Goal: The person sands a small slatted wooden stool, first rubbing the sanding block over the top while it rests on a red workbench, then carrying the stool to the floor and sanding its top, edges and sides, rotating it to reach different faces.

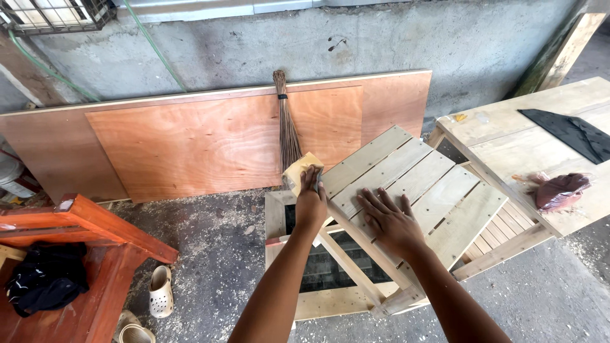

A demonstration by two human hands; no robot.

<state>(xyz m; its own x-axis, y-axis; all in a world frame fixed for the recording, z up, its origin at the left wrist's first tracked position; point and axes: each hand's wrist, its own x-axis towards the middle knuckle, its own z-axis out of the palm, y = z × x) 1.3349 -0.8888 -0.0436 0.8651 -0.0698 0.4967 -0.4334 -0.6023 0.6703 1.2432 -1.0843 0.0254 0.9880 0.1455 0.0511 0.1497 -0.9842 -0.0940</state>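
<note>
Yellow sanding sponge clamped in the left hand at the upper left corner of a slatted wooden crate, right hand open, fingers spread flat on the slats, crate tilted on sawdusty floor, broom against plywood sheets behind.
</note>
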